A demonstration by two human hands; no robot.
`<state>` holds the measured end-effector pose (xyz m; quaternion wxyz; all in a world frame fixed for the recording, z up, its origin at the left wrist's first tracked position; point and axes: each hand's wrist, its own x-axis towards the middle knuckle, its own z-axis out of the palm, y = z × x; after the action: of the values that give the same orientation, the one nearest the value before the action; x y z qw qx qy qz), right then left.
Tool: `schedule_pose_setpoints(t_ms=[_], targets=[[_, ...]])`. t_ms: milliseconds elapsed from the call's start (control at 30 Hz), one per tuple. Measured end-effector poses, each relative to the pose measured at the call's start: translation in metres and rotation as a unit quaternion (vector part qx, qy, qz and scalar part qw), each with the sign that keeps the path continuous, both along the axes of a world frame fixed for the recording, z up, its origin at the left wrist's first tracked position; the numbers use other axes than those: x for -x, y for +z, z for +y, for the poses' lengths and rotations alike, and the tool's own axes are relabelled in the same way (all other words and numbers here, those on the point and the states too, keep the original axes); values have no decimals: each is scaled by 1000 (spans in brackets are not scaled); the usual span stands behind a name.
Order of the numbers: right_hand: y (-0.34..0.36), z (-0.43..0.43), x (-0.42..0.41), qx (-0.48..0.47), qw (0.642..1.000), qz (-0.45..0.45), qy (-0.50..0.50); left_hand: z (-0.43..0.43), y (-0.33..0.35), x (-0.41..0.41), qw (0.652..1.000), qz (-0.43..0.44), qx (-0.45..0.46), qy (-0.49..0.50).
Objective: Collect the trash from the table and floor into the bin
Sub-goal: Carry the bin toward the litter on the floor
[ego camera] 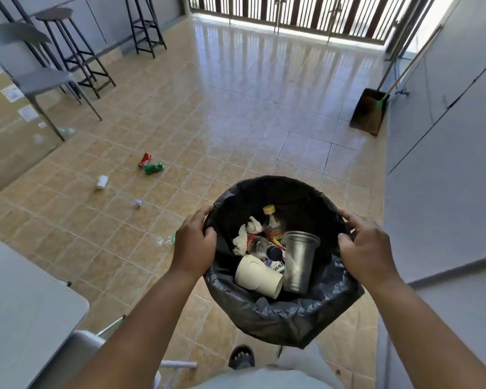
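Currently left hand (192, 242) and right hand (366, 247) clench the bin (278, 321) rim; red can (144, 160), green can (153, 168), white cup (102, 182) lie on floor (250, 122) ahead-left.

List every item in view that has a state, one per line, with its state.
Black-lined round bin: held up, partly filled.
Left hand: gripping the rim.
Right hand: gripping the rim.
Clear plastic cup: inside, tilted.
Cream paper cup: inside, on its side.
Red can: lying on floor.
Green can: lying on floor.
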<state>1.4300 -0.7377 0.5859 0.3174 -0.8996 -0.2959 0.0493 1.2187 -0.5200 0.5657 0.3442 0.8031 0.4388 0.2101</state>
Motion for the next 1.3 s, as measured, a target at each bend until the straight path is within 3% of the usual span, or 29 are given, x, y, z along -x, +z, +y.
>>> schedule_pose_setpoints(t_ms=[533,800,1300], targets=[[-20,238,-209,-1,977,17,215,129,-21,-136,976,-10,24,216],[-37,386,-232,20,953,28,302,209,-40,-143,949,-19,29,312],[-65,664,-244,93,926,9,367,465,-77,-148,931,-13,62,359]])
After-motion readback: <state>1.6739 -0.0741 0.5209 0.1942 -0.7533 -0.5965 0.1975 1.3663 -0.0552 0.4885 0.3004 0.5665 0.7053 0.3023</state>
